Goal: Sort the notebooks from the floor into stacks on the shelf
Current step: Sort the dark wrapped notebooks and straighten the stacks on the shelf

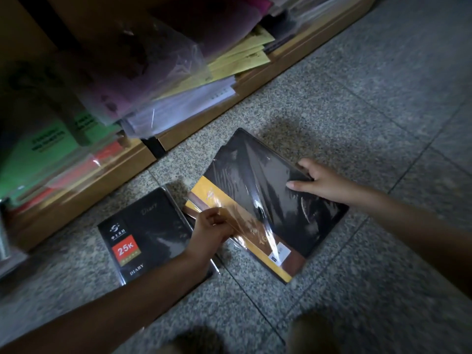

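Three plastic-wrapped notebooks lie on the speckled floor. A black diary with a red "25K" label sits at the left. A brown and yellow notebook lies in the middle, partly under a large black notebook. My left hand pinches the wrapped left edge of the brown and yellow notebook. The far right edge of the large black notebook is gripped by my right hand, thumb on the cover.
A low wooden shelf runs along the floor behind the notebooks. It holds plastic-wrapped stacks: green and red ones at the left, purple and white ones in the middle, yellow ones farther right. Bare floor tiles spread right.
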### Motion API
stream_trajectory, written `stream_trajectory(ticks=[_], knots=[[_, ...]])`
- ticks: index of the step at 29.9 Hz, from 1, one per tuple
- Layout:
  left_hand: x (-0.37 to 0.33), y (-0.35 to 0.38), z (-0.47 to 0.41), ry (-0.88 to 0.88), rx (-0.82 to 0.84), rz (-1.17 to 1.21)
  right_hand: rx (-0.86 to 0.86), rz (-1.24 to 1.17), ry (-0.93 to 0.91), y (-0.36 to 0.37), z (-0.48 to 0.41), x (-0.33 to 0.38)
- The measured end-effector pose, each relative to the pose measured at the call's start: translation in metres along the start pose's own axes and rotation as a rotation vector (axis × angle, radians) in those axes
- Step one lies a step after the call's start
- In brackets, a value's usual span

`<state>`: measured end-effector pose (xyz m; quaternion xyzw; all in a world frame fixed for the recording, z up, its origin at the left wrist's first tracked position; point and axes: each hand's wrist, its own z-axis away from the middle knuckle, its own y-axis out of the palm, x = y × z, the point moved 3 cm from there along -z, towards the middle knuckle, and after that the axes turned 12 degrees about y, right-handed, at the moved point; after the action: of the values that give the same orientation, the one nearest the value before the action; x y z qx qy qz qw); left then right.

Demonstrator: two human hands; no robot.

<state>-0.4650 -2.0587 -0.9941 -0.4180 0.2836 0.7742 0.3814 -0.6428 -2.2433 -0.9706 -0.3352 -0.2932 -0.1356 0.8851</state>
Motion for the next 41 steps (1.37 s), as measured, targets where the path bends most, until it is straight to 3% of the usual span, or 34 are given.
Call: stream_trajectory(ticks=[3, 7, 9, 16, 22, 29, 33, 38, 41], knots=[[-0.007, -0.001, 0.003, 0.036, 0.016, -0.058, 0.117, -0.21, -0.035, 0.001, 0.008, 0.002], [-0.015, -0.002, 0.015, 0.153, -0.148, -0.06, 0.115, -0.512, -0.035, -0.011, 0.016, -0.006], [-0.022, 0.0, 0.023, 0.216, -0.134, -0.072, 0.104, -0.64, -0.029, -0.019, 0.021, -0.01], [-0.064, 0.038, 0.052, 0.3, 0.403, 0.072, -0.011, -1.012, -0.056, -0.039, 0.039, 0.005], [-0.106, 0.058, 0.072, 0.352, 0.568, 0.076, -0.007, -1.236, -0.164, -0.058, 0.051, 0.032], [-0.2, 0.052, 0.069, 0.464, 0.533, 0.227, -0.16, -1.135, -0.283, -0.12, 0.061, 0.107], [-0.241, 0.03, 0.07, 0.635, 0.415, 0.228, -0.024, -1.092, -0.409, -0.126, 0.069, 0.16], [-0.283, 0.0, 0.077, 0.856, 0.185, 0.185, 0.012, -0.87, -0.662, -0.108, 0.087, 0.21], [-0.304, -0.016, 0.076, 0.891, 0.122, 0.23, 0.069, -0.808, -0.731, -0.096, 0.085, 0.233]])
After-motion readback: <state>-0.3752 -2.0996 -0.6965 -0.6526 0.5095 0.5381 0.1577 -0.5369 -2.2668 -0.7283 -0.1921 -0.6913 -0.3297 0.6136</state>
